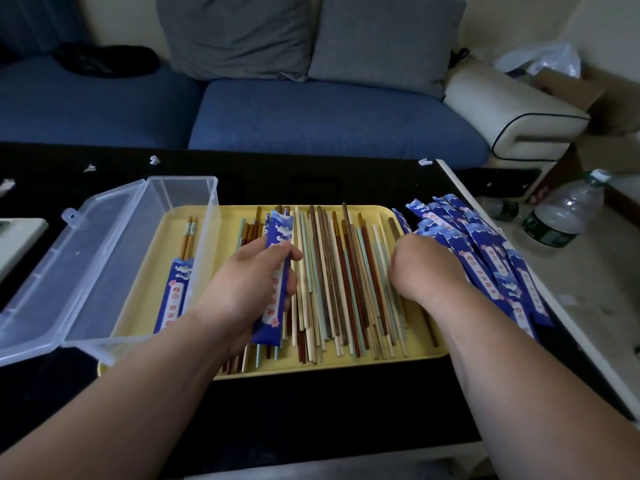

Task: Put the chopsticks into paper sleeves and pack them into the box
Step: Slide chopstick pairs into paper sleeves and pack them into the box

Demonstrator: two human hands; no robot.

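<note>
- loose chopsticks (332,271): mixed dark wood, pale and teal sticks, lying roughly parallel in a thick layer on the yellow tray (346,364). Judged light, stiff and smooth, so likely to roll or slip. Best pinched as a matched pair near the thicker ends.
- blue paper sleeve (278,237): in the left hand (246,282), thumb and fingers wrapped round its middle, over the tray's left part. Thin paper that creases easily, so hold it lightly and keep the mouth open. Unclear whether it is already filled.
- right hand (424,268): knuckles up at the tray's right side, between the sticks and the sleeve pile (485,251). Fingers are tucked under and hidden, so its grip cannot be told.
- clear plastic box (138,265): lid open, overlapping the tray's left edge. One sleeved pair (180,285) lies inside, brown ends sticking out.
- black table (311,417) under it all, blue sofa (311,116) behind, water bottle (561,216) far right.
</note>
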